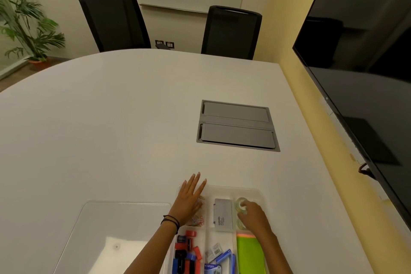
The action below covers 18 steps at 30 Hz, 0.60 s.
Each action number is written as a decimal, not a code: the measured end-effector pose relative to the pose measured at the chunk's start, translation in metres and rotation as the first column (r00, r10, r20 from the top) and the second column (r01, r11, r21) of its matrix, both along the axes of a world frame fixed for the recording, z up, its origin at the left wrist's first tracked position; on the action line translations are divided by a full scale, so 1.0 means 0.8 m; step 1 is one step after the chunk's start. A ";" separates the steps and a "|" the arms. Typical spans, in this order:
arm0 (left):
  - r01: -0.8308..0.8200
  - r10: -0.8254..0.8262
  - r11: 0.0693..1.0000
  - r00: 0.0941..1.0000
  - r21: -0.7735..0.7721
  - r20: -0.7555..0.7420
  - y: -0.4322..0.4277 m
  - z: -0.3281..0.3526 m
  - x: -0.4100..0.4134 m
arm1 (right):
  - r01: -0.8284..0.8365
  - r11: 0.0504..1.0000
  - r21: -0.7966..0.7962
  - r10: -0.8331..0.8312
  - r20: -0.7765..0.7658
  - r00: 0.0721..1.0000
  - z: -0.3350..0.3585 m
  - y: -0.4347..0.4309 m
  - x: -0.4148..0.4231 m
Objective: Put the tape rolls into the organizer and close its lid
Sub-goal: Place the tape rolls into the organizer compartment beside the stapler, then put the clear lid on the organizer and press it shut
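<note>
A clear plastic organizer [231, 188] with several compartments sits at the table's near edge. Clear tape rolls [241, 203] lie in its far right compartment. My right hand [252, 213] is down in that compartment, fingers curled on a tape roll. My left hand [189, 200] rests flat with fingers spread over the far left compartment, which holds coloured paper clips. The transparent lid [115, 229] lies flat on the table to the left of the organizer, apart from it.
Other compartments hold a grey box [223, 214], red and blue small items [186, 253], staple boxes [219, 258] and green sticky notes [249, 253]. A grey cable hatch [238, 125] is set in the white table. Two black chairs stand beyond; a dark screen hangs on the right.
</note>
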<state>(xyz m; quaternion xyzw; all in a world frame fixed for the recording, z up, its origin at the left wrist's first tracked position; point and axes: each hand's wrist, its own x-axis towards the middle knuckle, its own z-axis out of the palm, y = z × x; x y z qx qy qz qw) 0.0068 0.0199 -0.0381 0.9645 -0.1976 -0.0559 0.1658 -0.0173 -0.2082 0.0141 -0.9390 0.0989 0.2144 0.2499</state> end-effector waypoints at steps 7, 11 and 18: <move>-0.283 0.300 0.910 0.954 -0.302 0.010 0.115 0.021 -0.064 | -0.030 0.743 0.668 0.160 -0.134 0.978 0.059 0.066 -0.019; -0.555 0.558 0.775 0.825 -0.302 -0.084 0.206 0.010 -0.119 | -0.079 0.699 0.710 0.248 -0.138 0.959 0.059 0.113 -0.025; -0.883 0.790 0.359 0.460 -0.302 -0.405 0.313 -0.026 -0.214 | -0.177 0.733 0.657 0.377 -0.176 0.910 0.024 0.202 -0.054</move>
